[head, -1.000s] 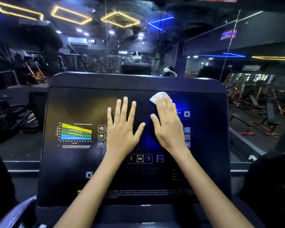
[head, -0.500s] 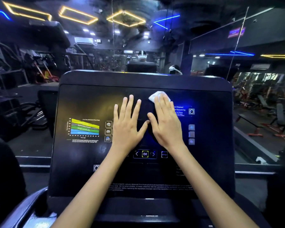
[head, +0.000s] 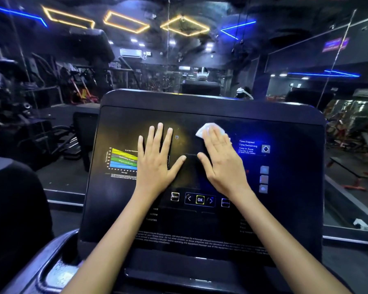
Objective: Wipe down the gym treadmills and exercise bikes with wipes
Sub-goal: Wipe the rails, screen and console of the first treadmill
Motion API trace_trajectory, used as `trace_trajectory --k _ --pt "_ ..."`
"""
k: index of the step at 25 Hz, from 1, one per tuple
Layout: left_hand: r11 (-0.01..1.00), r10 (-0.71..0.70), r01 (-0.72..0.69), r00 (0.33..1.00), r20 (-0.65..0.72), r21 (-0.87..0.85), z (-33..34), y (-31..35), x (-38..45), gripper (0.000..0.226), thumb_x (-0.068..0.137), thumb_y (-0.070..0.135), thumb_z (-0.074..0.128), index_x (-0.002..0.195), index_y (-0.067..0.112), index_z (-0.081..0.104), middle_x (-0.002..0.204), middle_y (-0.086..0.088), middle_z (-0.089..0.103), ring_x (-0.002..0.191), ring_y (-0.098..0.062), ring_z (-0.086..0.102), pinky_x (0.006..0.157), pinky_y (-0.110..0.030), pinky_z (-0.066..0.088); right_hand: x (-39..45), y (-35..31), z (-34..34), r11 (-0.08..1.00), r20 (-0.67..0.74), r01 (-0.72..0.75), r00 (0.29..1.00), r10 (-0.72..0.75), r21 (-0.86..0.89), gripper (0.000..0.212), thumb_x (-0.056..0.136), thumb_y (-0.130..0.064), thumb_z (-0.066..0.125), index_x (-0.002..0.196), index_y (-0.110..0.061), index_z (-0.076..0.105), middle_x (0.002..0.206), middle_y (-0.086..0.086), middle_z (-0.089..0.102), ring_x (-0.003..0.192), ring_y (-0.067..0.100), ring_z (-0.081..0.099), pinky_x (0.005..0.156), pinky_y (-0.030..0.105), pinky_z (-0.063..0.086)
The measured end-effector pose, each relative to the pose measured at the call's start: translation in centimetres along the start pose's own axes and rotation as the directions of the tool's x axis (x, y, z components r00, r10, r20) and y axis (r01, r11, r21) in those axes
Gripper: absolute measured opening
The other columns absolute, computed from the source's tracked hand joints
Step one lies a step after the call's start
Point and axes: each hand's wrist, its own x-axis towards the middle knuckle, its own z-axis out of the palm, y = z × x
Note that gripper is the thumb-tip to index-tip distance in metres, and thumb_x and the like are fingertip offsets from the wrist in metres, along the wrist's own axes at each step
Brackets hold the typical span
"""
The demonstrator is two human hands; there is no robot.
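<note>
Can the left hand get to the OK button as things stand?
Probably yes. The left hand lies flat and empty on the treadmill console, and the OK button sits uncovered just below, between the wrists, with nothing lying across it.

white wipe (head: 209, 129), black console (head: 123, 128)

wipe (head: 208, 128): white, crumpled, flat on console, upper centre-right, half covered.
treadmill console (head: 285, 209): black, glossy, tilted, w/ lit buttons.
</note>
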Motion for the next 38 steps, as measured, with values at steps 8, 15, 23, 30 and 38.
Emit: trace_trajectory --k 8,15,23,30,38 --pt "0.999 0.022 -0.024 0.998 0.064 0.027 0.3 -0.4 -0.1 0.072 0.092 0.056 0.033 0.148 0.011 0.028 0.156 -0.013 0.021 0.144 -0.029 0.013 0.114 -0.05 0.009 -0.2 -0.3 0.6 0.993 -0.082 -0.119 0.99 0.118 -0.018 0.057 0.096 -0.036 0.035 0.141 -0.002 0.038 0.149 0.011 0.032 0.141 0.02 0.023 0.118 0.028 0.008" --pt "0.995 0.099 -0.099 0.986 0.133 -0.005 -0.2 -1.4 -0.2 0.078 0.092 0.06 0.028 0.149 0.007 0.021 0.157 -0.015 0.014 0.145 -0.029 0.005 0.115 -0.045 -0.002 -1.4 -2.0 0.9 0.998 -0.021 -0.013 1.0 0.012 -0.054 0.054 0.096 -0.036 0.035 0.142 -0.008 0.04 0.15 0.006 0.033 0.14 0.014 0.025 0.115 0.029 0.018" --pt "0.998 0.068 -0.066 0.988 0.135 -0.017 -0.7 -1.9 -0.2 0.094 0.088 0.065 0.029 0.145 -0.009 0.018 0.154 -0.027 0.013 0.144 -0.035 0.01 0.116 -0.047 0.004 0.7 -4.7 2.1 0.989 0.029 -0.148 0.989 0.148 0.003 0.066 0.093 -0.046 0.03 0.147 -0.01 0.024 0.154 -0.001 0.013 0.145 0.014 0.01 0.116 0.024 0.009" --pt "0.998 -0.004 0.009 0.997 0.079 -0.06 -2.2 -6.9 -0.3 0.091 0.085 0.063 0.038 0.148 -0.001 0.021 0.157 -0.021 0.006 0.145 -0.03 0.001 0.115 -0.039 -0.008 1.4 -5.9 2.3 0.965 -0.012 -0.264 0.964 0.264 0.008 0.069 0.092 -0.05 0.027 0.148 -0.009 0.025 0.156 0.003 0.017 0.145 0.014 0.01 0.114 0.015 0.0" --pt "0.999 0.048 -0.047 0.998 0.04 -0.014 -2.0 -10.7 -1.7 0.074 0.089 0.06 0.037 0.146 0.013 0.034 0.155 -0.015 0.022 0.144 -0.03 0.016 0.115 -0.046 0.007 -0.2 -6.0 3.0 0.999 -0.019 -0.027 0.999 0.026 -0.042 0.051 0.096 -0.033 0.036 0.142 -0.01 0.039 0.149 0.003 0.033 0.14 0.014 0.026 0.114 0.014 0.01"
